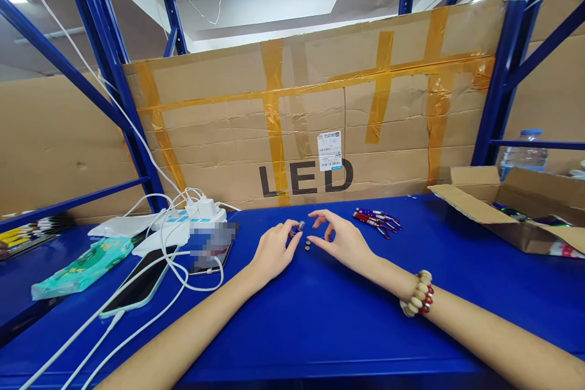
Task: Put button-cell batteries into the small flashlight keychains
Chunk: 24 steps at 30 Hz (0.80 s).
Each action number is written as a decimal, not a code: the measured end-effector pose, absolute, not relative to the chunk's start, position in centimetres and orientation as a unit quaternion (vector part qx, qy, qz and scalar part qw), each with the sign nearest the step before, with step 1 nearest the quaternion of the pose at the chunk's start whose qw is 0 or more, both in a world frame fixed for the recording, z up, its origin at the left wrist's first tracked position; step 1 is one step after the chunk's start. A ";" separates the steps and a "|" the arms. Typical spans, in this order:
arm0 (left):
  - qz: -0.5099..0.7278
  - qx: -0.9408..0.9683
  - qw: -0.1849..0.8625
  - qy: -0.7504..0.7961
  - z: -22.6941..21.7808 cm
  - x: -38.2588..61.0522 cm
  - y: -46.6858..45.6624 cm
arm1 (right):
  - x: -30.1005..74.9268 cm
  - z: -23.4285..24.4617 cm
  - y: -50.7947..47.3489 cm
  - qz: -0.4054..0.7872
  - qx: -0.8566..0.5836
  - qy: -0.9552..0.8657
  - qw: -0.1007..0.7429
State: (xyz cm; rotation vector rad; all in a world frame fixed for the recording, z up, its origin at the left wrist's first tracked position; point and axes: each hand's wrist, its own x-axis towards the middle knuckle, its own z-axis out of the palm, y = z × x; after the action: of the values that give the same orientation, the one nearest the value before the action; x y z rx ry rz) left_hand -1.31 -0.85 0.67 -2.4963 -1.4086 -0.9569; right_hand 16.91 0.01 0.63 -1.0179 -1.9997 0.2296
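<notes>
My left hand (273,249) rests on the blue table (320,317) with its fingers closed round a small blue cylinder with a silver tip (299,227). My right hand (340,237) hovers just to the right of it, fingers curled and apart, thumb and forefinger near a pinch; I cannot see anything between them. Two small round button cells (308,245) lie on the table between my hands. A beaded bracelet (418,300) sits on my right wrist.
A small pile of red and blue pen-like lights (377,220) lies behind my right hand. An open cardboard box (525,207) stands at the right. At the left are a power strip (201,216), white cables, two phones (141,283) and a green packet (85,265). A taped cardboard wall (311,128) marked LED closes off the back.
</notes>
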 end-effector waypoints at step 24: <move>-0.371 -0.819 0.017 -0.437 0.7 -1.4 -0.8 | 16.7 0.6 -0.2 0.036 -0.411 -0.825 0.386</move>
State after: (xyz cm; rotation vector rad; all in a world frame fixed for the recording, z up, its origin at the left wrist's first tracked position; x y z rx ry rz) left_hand -1.42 -0.82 0.74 -2.5463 -1.3580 -1.1544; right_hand 16.71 -0.19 0.63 -1.0471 -2.1019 0.0905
